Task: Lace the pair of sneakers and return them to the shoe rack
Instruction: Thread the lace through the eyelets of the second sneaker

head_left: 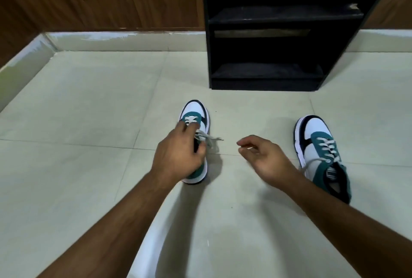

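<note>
Two white, teal and black sneakers stand on the tiled floor, toes pointing away from me. My left hand (178,155) grips the middle of the left sneaker (196,112), covering its tongue and heel. Loose grey lace ends (210,140) spill out to the right of that hand. My right hand (265,159) hovers between the shoes, fingers curled and apart, holding nothing. The right sneaker (321,148) is laced, with one lace end trailing at its left side.
A black shoe rack (267,50) with two shelves stands on the floor just beyond the shoes, right of centre. Brown wood panelling and a pale skirting (111,41) line the back and left. Pale floor tiles (89,99) surround the shoes.
</note>
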